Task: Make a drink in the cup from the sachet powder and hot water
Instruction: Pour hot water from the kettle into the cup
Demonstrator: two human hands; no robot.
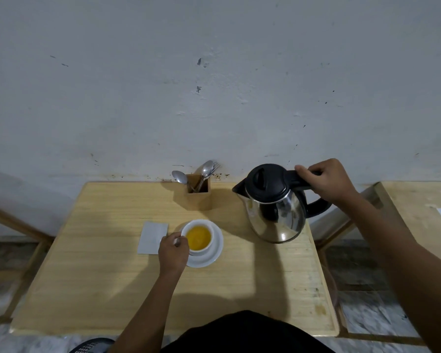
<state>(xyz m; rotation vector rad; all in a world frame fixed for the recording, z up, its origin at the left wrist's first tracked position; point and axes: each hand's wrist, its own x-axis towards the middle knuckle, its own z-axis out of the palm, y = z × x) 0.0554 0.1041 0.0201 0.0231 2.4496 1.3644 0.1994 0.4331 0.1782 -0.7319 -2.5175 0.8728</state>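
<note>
A white cup (209, 229) holding yellow-orange liquid stands on a white saucer (214, 253) in the middle of the wooden table (112, 276). My left hand (173, 252) grips the cup's left side, fingers closed around its handle area. A steel kettle (275, 212) with a black lid stands upright at the table's right, spout pointing left. My right hand (326, 180) is closed on the kettle's black handle at the top. A flat white sachet (151, 236) lies just left of the cup, partly under my left hand.
A wooden holder (198, 192) with spoons and a fork stands at the table's back edge by the wall. A second wooden table (418, 200) with a paper on it stands at the right. Wooden frames flank the table on both sides.
</note>
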